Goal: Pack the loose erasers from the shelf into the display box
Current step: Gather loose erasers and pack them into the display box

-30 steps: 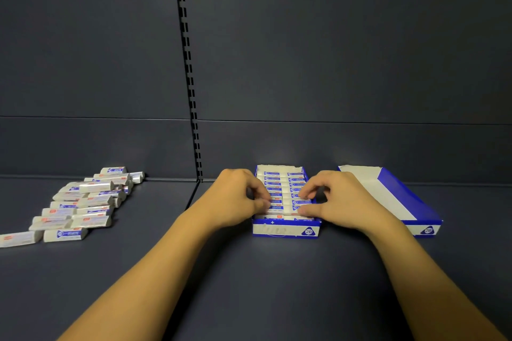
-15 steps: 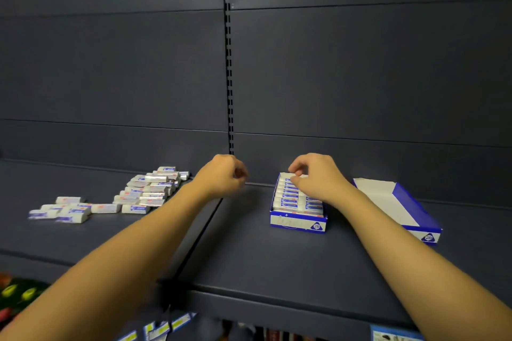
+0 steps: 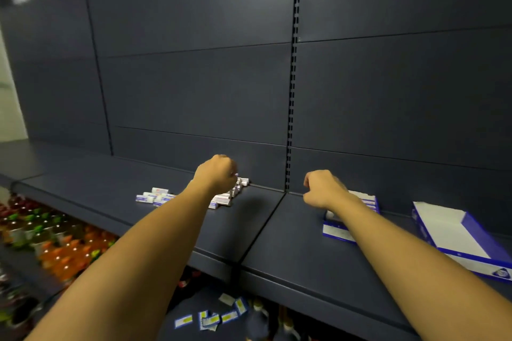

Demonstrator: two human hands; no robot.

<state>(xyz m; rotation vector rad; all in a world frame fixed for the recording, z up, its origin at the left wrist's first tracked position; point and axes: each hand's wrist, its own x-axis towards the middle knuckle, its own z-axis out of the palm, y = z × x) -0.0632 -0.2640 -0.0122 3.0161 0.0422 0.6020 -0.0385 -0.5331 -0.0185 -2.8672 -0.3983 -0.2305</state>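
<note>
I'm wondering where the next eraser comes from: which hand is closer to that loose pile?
The left hand. It hangs right over the back of the loose erasers. The right hand is off to the pile's right, across the shelf seam, by the display box.

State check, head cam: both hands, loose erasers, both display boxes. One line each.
left hand: fingers curled, over the loose erasers; whether it touches or holds one cannot be told
right hand: fingers curled, nothing seen in it, left of the filled box
loose erasers: lying on the shelf, unpacked
filled display box: open, holds erasers, partly hidden by the right forearm
second display box: open, empty
</note>
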